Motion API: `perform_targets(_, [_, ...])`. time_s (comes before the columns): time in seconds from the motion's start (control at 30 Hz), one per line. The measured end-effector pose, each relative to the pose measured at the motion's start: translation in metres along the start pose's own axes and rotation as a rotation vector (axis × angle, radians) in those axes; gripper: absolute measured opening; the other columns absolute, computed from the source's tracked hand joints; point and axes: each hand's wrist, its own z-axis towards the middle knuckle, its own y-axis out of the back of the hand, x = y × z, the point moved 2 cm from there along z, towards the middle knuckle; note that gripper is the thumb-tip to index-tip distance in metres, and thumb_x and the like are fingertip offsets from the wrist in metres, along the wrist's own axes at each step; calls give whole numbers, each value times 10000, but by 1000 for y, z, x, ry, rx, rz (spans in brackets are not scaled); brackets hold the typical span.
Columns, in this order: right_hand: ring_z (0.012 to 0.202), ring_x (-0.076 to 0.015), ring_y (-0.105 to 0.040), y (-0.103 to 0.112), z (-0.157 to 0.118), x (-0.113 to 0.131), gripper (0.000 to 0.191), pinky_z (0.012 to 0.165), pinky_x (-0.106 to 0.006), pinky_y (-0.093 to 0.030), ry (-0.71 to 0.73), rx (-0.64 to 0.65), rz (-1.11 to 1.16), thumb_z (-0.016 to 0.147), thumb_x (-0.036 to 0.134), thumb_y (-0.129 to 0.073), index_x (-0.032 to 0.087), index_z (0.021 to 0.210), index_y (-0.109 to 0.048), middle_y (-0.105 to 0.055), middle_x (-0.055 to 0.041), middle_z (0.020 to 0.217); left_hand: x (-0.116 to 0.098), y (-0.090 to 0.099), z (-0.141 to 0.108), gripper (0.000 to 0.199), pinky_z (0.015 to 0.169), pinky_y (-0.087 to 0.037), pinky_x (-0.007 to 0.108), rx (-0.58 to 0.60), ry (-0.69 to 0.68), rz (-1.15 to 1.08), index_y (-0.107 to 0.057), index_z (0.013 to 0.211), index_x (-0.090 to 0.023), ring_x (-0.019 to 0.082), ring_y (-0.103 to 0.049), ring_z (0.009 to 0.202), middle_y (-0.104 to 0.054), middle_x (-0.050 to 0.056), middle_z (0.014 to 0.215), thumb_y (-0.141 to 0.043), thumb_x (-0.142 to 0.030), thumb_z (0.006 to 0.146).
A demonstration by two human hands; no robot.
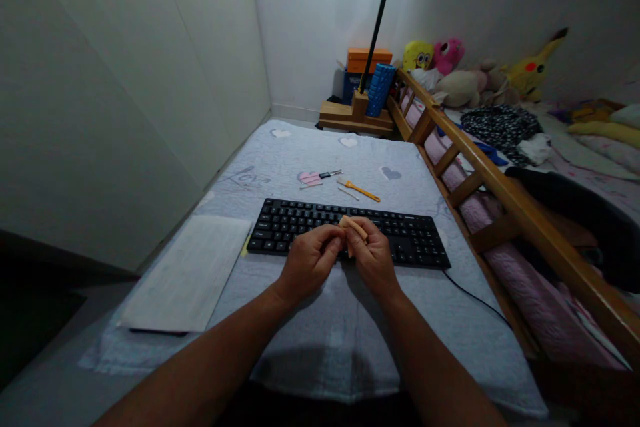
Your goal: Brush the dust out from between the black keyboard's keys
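Observation:
Between my two hands is a small peach-coloured cloth (356, 228), folded or bunched up. My left hand (311, 257) pinches its near left side with thumb and forefinger. Around its right part, the fingers of my right hand (374, 257) are closed. Both hands are over the middle of a black keyboard (290, 219), hiding some of its keys. Beyond the keyboard lie an orange-handled brush (364, 193), a thin tool with a dark grip (325, 175) and two thin sticks that look like cotton swabs, one (349, 194) by the brush, another (311, 185) farther left.
A patterned cloth (240, 167) covers the table. White paper (187, 273) rests at the left over something dark. The keyboard's cable (477, 299) runs to the right edge. A wooden bed rail (480, 153) borders the right side; a lamp pole (381, 13) stands behind.

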Motion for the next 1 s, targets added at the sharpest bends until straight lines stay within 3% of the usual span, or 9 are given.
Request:
perform_targets(0.23, [634, -113, -546, 7, 2, -3, 319, 570, -230, -427, -38, -79, 112, 880, 458, -704, 272, 1099, -564, -658, 24, 863, 7, 13, 5, 155, 645, -485, 257, -224, 53, 19, -723, 937, -193, 148, -643, 662, -703, 6, 743, -587, -262, 912])
perform_targets(0.4, [589, -111, -505, 11, 7, 0, 289, 525, -233, -387, -41, -52, 48, 842, 495, -723, 230, 938, -659, -632, 11, 769, 20, 29, 12, 157, 685, -501, 272, -380, 81, -1, -720, 934, -200, 157, -657, 697, -705, -1, 758, -609, -305, 896])
perform_targets(0.6, [598, -129, -536, 28, 16, 1, 299, 556, -276, -430, 31, -11, -225, 907, 468, -633, 199, 949, -757, -678, -49, 876, 38, 58, 25, 167, 737, -516, 292, -613, 150, 25, -705, 928, -193, 164, -666, 736, -704, 2, 782, -616, -316, 858])
perform_targets(0.77, [892, -213, -674, 50, 30, 5, 200, 855, -360, -501, 181, 82, -502, 918, 310, -569, 222, 896, -748, -739, -59, 934, 48, 75, 30, 168, 758, -521, 292, -704, 196, 66, -698, 933, -187, 161, -665, 760, -700, 10, 806, -606, -291, 839])
perform_targets(1.0, [839, -217, -653, 63, 40, -3, 133, 794, -339, -476, 201, 73, -743, 920, 283, -555, 233, 872, -668, -717, -45, 885, 57, 83, 33, 200, 817, -535, 305, -735, 253, 124, -693, 963, -187, 173, -680, 819, -704, 23, 855, -590, -305, 838])
